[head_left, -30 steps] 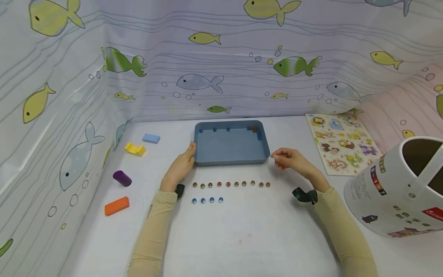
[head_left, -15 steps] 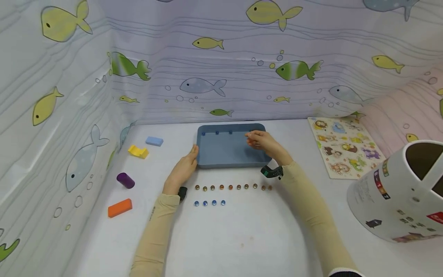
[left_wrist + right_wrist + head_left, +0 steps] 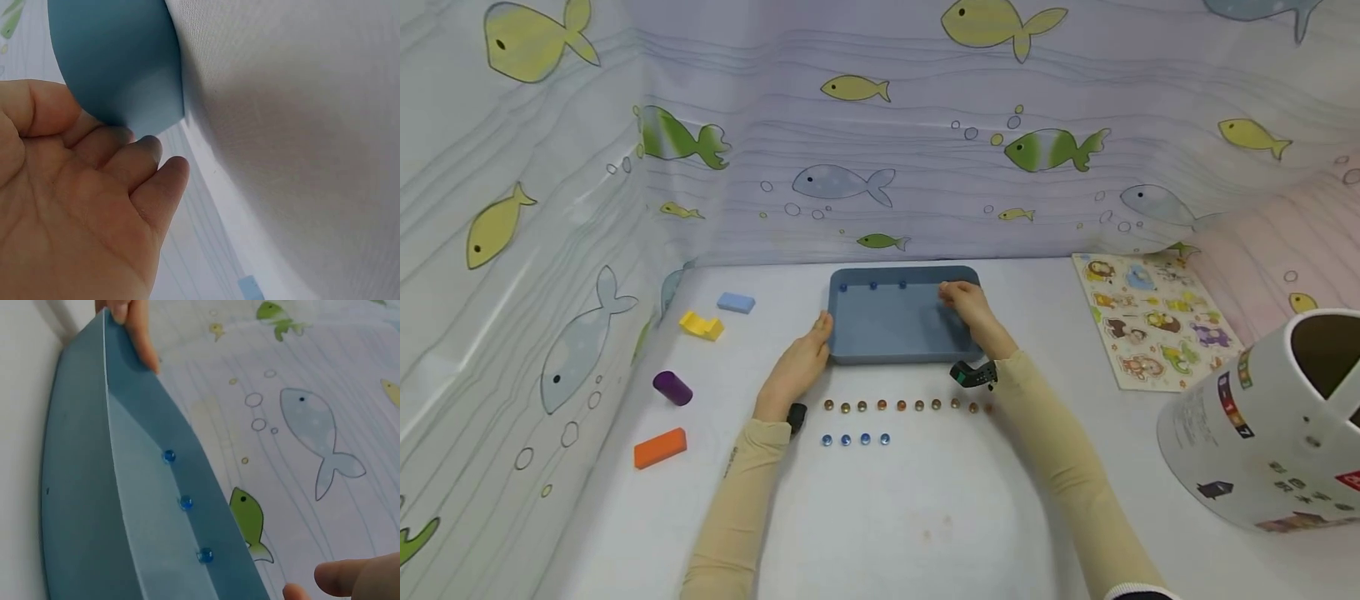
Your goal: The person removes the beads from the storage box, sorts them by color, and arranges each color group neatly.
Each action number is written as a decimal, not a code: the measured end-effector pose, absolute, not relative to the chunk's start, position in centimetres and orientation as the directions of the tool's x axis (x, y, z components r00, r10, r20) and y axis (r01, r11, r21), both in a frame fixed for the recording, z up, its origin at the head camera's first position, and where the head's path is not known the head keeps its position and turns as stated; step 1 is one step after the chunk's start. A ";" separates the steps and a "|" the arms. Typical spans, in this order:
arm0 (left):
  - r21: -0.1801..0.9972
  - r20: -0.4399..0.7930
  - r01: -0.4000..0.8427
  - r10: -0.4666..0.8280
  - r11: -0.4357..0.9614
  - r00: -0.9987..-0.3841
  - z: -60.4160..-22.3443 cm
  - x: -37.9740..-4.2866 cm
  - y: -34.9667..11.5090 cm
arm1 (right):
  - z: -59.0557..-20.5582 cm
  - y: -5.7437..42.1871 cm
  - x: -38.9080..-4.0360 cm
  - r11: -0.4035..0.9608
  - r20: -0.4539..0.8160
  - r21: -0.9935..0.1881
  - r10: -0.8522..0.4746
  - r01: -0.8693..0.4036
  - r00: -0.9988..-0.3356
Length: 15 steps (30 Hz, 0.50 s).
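Note:
A blue-grey tray [image 3: 887, 329] lies at the back of the white table. My left hand [image 3: 797, 362] holds its left side; in the left wrist view that hand's [image 3: 81, 194] fingertips are at the tray wall. Along the inside of the back wall sit three blue marbles [image 3: 186, 502]. Over the tray's back right corner is my right hand [image 3: 973, 310], fingers bent downward, covering what lies there. The right wrist view catches only part of this hand [image 3: 369, 578]; I cannot tell whether the fingers hold a marble.
In front of the tray run a row of brownish marbles [image 3: 882, 405] and a shorter row of blue marbles [image 3: 865, 438]. Blue [image 3: 736, 302], yellow [image 3: 702, 326], purple [image 3: 672, 388] and orange [image 3: 660, 448] blocks lie left. A sticker board [image 3: 1157, 325] and white bucket [image 3: 1255, 442] stand right.
My right hand has moved from beside the tray's right edge to over its back right corner, now hiding the marbles there. The left hand has stayed on the tray.

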<state>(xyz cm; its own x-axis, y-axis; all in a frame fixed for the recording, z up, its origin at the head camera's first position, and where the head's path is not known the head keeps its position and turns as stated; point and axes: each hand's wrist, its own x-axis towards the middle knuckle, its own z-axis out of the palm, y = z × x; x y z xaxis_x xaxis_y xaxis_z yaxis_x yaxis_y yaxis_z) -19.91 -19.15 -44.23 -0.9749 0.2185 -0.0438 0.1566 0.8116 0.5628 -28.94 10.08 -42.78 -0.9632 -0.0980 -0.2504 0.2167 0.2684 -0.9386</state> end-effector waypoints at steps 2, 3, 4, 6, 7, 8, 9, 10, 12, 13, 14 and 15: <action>0.560 -0.034 0.159 0.215 0.813 -0.976 -44.2 -20.1 -19.2 | -42.6 10.0 -28.8 0.254 -0.228 -0.947 -0.092 0.198 -0.969; 0.561 -0.031 0.161 0.215 0.812 -0.976 -44.2 -20.1 -19.3 | -42.6 9.9 -28.8 0.250 -0.223 -0.948 -0.090 0.195 -0.971; 0.563 -0.031 0.160 0.214 0.811 -0.976 -44.3 -20.2 -19.3 | -42.6 9.9 -28.8 0.245 -0.223 -0.949 -0.088 0.196 -0.971; 0.568 -0.030 0.159 0.213 0.808 -0.977 -44.4 -20.2 -19.3 | -42.8 10.0 -29.1 0.242 -0.233 -0.947 -0.068 0.211 -0.970; 0.571 -0.031 0.158 0.213 0.806 -0.977 -44.4 -20.2 -19.2 | -43.0 10.0 -29.3 0.234 -0.240 -0.947 -0.056 0.221 -0.969; 0.572 -0.030 0.159 0.214 0.805 -0.976 -44.4 -20.2 -19.2 | -43.1 10.1 -29.6 0.229 -0.246 -0.946 -0.045 0.230 -0.968; 0.572 -0.030 0.159 0.214 0.805 -0.976 -44.4 -20.2 -19.2 | -43.3 10.1 -29.9 0.223 -0.251 -0.945 -0.031 0.238 -0.968; 0.571 -0.030 0.158 0.213 0.806 -0.977 -44.5 -20.1 -19.1 | -43.4 10.2 -30.3 0.215 -0.254 -0.946 -0.021 0.244 -0.967; 0.569 -0.034 0.158 0.215 0.807 -0.976 -44.4 -20.1 -19.1 | -43.6 10.3 -31.1 0.183 -0.258 -0.950 -0.004 0.253 -0.966; 0.568 -0.035 0.157 0.215 0.808 -0.976 -44.4 -20.0 -19.1 | -43.7 10.3 -31.5 0.151 -0.257 -0.956 -0.005 0.253 -0.966; 0.568 -0.037 0.155 0.213 0.808 -0.976 -44.3 -20.0 -19.1 | -43.7 10.4 -31.9 0.117 -0.256 -0.960 -0.010 0.253 -0.967; 0.569 -0.041 0.152 0.212 0.808 -0.976 -44.3 -20.0 -19.0 | -43.7 10.4 -32.3 0.080 -0.256 -0.964 -0.016 0.254 -0.967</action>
<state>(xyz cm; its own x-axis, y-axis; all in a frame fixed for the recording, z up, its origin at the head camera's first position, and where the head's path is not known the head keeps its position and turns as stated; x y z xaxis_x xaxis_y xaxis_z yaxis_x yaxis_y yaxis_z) -20.00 -19.04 -44.31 -0.9763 0.2125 -0.0407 0.1522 0.8083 0.5687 -32.26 10.38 -43.67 -0.9666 -0.0163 -0.2559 0.2539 0.0804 -0.9639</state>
